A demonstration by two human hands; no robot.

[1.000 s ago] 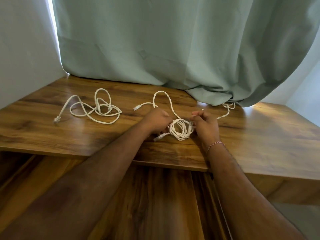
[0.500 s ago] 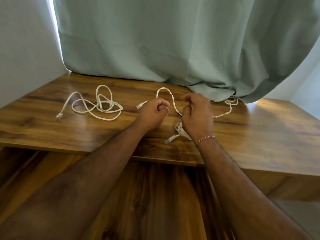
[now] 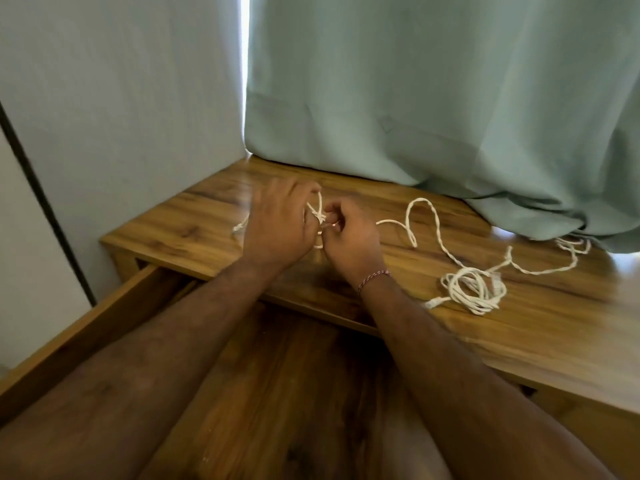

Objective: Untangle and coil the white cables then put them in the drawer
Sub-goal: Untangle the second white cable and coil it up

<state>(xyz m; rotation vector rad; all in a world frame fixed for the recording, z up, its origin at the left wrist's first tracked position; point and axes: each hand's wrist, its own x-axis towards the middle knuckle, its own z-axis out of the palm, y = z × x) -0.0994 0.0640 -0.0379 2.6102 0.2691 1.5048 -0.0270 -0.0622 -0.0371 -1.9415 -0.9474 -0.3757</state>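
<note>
From the head view, both hands are working a small tangle of white cable (image 3: 318,216) over the desk (image 3: 519,317), near its far left corner. The left hand (image 3: 277,226) is curling its fingers around the strands; the right hand (image 3: 349,237) is pinching them just beside it. A second cable is lying to the right on the desk: a half-made coil (image 3: 472,289) near the front edge, its twisted tail (image 3: 433,220) running back towards the curtain (image 3: 450,98). The drawer (image 3: 79,327) is standing open under the desk's front edge. Pulling hard here is likely tightening the knot rather than freeing it, and a dragging strand is liable to snag the tail and undo the coil.
</note>
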